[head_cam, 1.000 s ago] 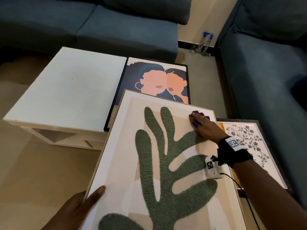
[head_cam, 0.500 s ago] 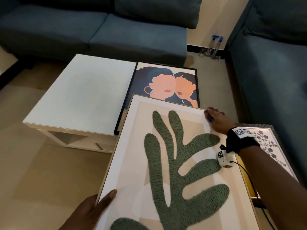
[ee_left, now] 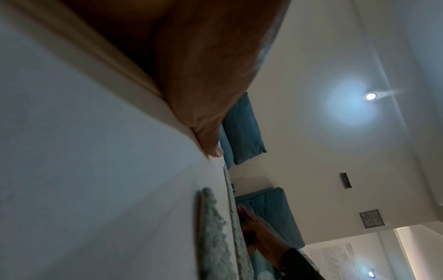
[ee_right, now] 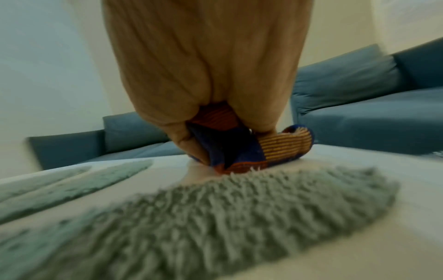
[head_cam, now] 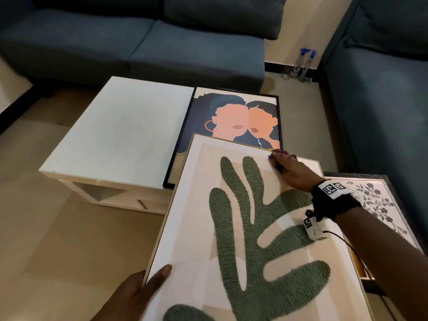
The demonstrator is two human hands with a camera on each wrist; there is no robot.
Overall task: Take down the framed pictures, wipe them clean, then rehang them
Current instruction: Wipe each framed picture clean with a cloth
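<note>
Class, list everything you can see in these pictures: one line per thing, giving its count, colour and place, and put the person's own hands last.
Leaf picture: one, green tufted shape on cream, pale frame, tilted in front of the person.
Portrait picture: one, dark frame, two peach faces, lying at the table's right edge.
Floral picture: one, grey flowers on white, right of the leaf picture.
Cloth: one, blue and orange, on the leaf picture's far right part.
Table: one, white, left of the pictures.
Sofas: two, teal, behind and at right.
Spray bottles: two, clear with blue tops, on the floor between the sofas.
Left hand: grip on the leaf picture's near left edge.
Right hand: presses the cloth down.
</note>
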